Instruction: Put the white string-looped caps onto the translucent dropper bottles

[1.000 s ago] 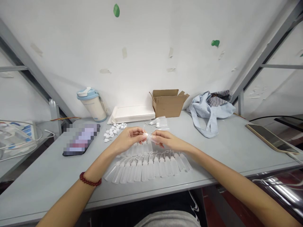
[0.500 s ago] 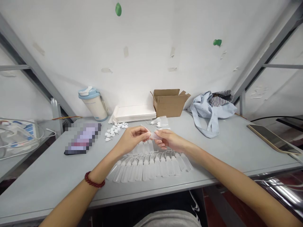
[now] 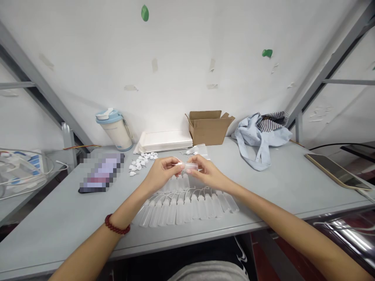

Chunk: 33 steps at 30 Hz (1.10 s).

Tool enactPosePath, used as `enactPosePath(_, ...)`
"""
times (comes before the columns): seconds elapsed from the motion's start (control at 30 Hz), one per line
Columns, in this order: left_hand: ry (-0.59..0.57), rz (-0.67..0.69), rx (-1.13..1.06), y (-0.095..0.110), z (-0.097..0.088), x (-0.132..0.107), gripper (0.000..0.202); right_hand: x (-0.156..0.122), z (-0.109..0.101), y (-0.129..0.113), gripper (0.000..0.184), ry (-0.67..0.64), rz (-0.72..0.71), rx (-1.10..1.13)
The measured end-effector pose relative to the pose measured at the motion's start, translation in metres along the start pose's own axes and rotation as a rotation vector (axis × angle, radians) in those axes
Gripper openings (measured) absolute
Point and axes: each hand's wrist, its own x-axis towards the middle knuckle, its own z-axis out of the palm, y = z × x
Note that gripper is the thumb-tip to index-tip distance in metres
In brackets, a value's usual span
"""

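Note:
My right hand point(image 3: 206, 171) grips a small translucent plastic squeeze bottle point(image 3: 191, 166) lying level between thumb and fingers. At the bottle's left end my left hand point(image 3: 165, 171) pinches a white nozzle cap, mostly hidden by the fingertips. The two hands meet above the desk. Just below them lies a fanned row of similar bottles point(image 3: 181, 210) with thin curved white tubes. Behind that row, several more bottles point(image 3: 175, 183) are partly covered by my hands. A loose pile of white nozzle caps point(image 3: 142, 160) sits left of my left hand.
At the back stand a blue-lidded tumbler point(image 3: 115, 128), a stack of white packets point(image 3: 166, 141) and an open cardboard box point(image 3: 208, 130). A clear bag of small white parts point(image 3: 199, 150) lies before the box. Rightward are a blue cloth bag point(image 3: 254, 140) and a phone point(image 3: 336, 171).
My right hand has shifted its grip, thumb and fingers now closed around the bottle's body, which shows level. My left hand has stayed nearly in place.

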Motion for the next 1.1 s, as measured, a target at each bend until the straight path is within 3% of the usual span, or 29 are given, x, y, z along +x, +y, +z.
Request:
enactPosePath(0.1, -0.002, -0.001, -0.032, 0.000, -0.001, 0.000, 0.020, -0.001, 0.002, 0.003, 0.020, 0.112, -0.225, -0.291)
enactPosePath(0.17, 0.000, 0.014, -0.030, -0.001, -0.001, -0.001, 0.020, -0.002, 0.001, 0.003, 0.019, 0.110, -0.229, -0.305)
enactPosePath(0.23, 0.012, 0.048, -0.009, -0.003, 0.001, -0.002, 0.019, -0.001, -0.001, 0.001, 0.024, 0.070, -0.121, -0.181)
enactPosePath(0.37, 0.041, 0.160, 0.115, -0.005, 0.005, -0.003, 0.018, 0.002, -0.005, 0.001, 0.042, -0.102, 0.173, 0.284)
enactPosePath(0.47, 0.060, 0.165, 0.138, -0.005, 0.006, -0.004, 0.021, 0.003, -0.005, 0.001, 0.041, -0.148, 0.221, 0.407)
enactPosePath(0.53, 0.052, 0.124, 0.112, -0.003, 0.005, -0.003, 0.022, 0.002, -0.003, -0.001, 0.039, -0.092, 0.150, 0.298)
enactPosePath(0.67, 0.052, 0.051, 0.069, 0.000, 0.005, -0.003, 0.025, -0.001, -0.001, -0.002, 0.025, 0.106, -0.111, -0.164)
enactPosePath(0.73, 0.077, 0.032, 0.061, 0.001, 0.005, -0.002, 0.026, -0.002, 0.000, 0.001, 0.023, 0.143, -0.226, -0.304)
enactPosePath(0.97, 0.178, 0.051, -0.038, -0.002, 0.007, -0.002, 0.026, -0.004, 0.004, 0.011, 0.024, 0.206, -0.396, -0.502)
enactPosePath(1.1, 0.205, -0.059, -0.217, -0.002, 0.009, -0.001, 0.022, -0.004, 0.004, 0.010, 0.023, 0.233, -0.418, -0.530)
